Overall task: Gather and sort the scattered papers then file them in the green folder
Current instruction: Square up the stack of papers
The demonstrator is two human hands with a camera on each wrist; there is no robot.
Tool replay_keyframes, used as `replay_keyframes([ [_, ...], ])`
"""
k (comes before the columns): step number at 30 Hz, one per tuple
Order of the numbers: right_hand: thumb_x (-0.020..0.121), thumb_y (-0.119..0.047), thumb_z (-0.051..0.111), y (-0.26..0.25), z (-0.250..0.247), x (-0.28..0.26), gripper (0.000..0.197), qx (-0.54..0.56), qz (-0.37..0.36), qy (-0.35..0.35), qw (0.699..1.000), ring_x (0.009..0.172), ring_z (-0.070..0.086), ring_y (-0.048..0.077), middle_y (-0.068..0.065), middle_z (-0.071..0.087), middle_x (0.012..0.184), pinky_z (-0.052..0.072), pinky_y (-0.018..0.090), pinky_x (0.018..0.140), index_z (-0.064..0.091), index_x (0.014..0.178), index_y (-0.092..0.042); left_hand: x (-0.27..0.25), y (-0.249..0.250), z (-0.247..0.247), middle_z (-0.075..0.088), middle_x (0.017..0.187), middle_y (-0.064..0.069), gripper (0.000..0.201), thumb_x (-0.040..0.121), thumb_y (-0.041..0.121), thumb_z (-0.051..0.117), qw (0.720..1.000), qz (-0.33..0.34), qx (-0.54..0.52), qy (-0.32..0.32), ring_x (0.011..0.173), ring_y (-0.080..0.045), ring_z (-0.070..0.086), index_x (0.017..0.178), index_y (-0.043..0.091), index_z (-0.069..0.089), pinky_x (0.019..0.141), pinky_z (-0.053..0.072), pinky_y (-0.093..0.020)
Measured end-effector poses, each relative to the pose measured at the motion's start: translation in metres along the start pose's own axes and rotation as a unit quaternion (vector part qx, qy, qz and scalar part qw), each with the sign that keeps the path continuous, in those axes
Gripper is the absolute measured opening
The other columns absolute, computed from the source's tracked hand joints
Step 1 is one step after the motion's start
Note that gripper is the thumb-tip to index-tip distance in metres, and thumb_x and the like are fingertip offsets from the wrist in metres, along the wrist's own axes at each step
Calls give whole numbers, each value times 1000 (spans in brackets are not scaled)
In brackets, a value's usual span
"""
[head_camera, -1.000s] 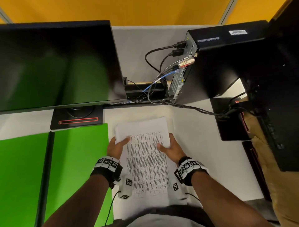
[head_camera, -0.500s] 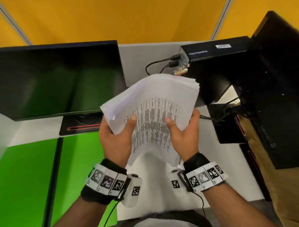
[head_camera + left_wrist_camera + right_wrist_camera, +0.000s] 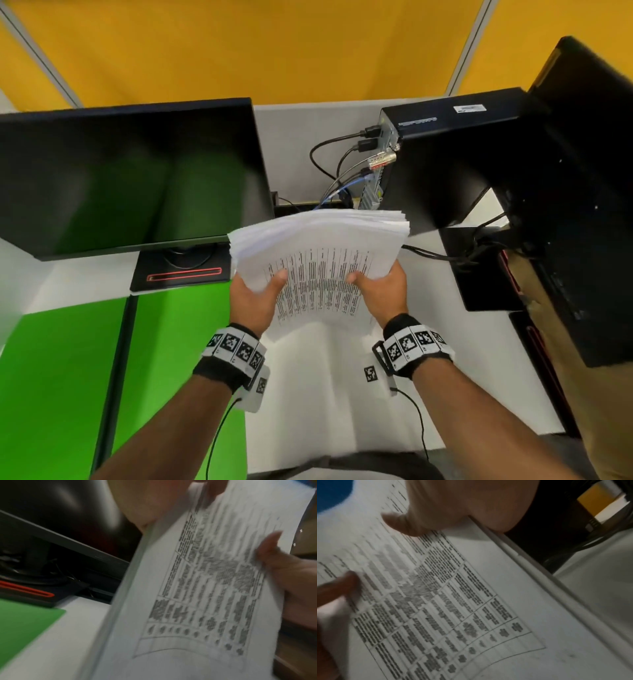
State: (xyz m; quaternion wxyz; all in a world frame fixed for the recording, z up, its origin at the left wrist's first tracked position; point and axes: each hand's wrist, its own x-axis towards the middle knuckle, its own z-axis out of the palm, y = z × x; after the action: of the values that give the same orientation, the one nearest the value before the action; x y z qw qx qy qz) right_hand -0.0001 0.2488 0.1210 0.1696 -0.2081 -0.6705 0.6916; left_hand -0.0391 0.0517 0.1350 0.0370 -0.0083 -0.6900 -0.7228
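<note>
papers (image 3: 318, 240) gripped by left hand (image 3: 251, 301) and right hand (image 3: 383, 291), print blurred, fingers hidden underneath

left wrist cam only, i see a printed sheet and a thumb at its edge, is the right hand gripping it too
observer: Yes. The right hand grips the paper stack at its right side, thumb on top.
operator: is it off the desk
observer: Yes, held above the white desk, sheets fanned at the far edge.
operator: where's the folder, i see just a green corner
observer: The green folder lies flat at the left, two green panels showing.
</note>
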Motion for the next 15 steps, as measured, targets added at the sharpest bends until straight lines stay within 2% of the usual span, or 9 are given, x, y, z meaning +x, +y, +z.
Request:
replay_keyframes([
  [2, 63, 3, 85, -4, 5, 1, 51, 19, -8, 12, 1000, 88, 68, -3, -8, 71, 97, 55, 18, 76, 61, 97, -27, 0, 2, 9, 68, 82, 33, 31, 81, -3, 69, 1000, 14, -6, 24, 81, 13, 64, 103, 16, 60, 72, 48, -7],
  [4, 61, 6, 85, -4, 6, 2, 53, 46, -12, 34, 998, 89, 69, 0, -6, 71, 97, 55, 18, 75, 62, 97, -25, -6, 4, 13, 69, 82, 32, 31, 82, -6, 66, 999, 24, -14, 38, 81, 14, 64, 102, 16, 59, 73, 48, -7],
  [7, 59, 12, 82, 8, 1, -2, 55, 46, 4, 31, 998, 86, 69, -3, -6, 71, 94, 55, 17, 74, 62, 98, -21, -21, -8, 12, 70, 90, 20, 35, 81, -9, 65, 998, 6, -30, 47, 85, 15, 63, 108, 11, 56, 77, 48, -7],
  [9, 58, 12, 83, 15, -2, -5, 56, 22, 16, 25, 999, 85, 68, -5, -5, 71, 95, 55, 15, 72, 62, 102, -15, -25, -17, 10, 71, 84, 24, 35, 79, -7, 68, 998, -11, -27, 50, 83, 16, 63, 104, 15, 58, 75, 47, -5],
  [12, 59, 6, 84, 22, -3, -1, 57, -1, 20, 20, 1000, 90, 68, -2, -2, 72, 98, 55, 16, 74, 61, 109, -8, -20, -21, 13, 68, 83, 35, 44, 74, -9, 72, 998, -25, -20, 46, 84, 16, 63, 103, 21, 57, 74, 47, -5],
  [15, 61, 2, 83, 26, -2, 6, 52, -26, 16, 26, 999, 96, 68, 10, 0, 72, 99, 57, 22, 78, 62, 107, -8, -11, -17, 15, 68, 80, 34, 47, 71, -11, 74, 998, -16, -22, 56, 81, 15, 64, 99, 24, 58, 71, 48, -6],
])
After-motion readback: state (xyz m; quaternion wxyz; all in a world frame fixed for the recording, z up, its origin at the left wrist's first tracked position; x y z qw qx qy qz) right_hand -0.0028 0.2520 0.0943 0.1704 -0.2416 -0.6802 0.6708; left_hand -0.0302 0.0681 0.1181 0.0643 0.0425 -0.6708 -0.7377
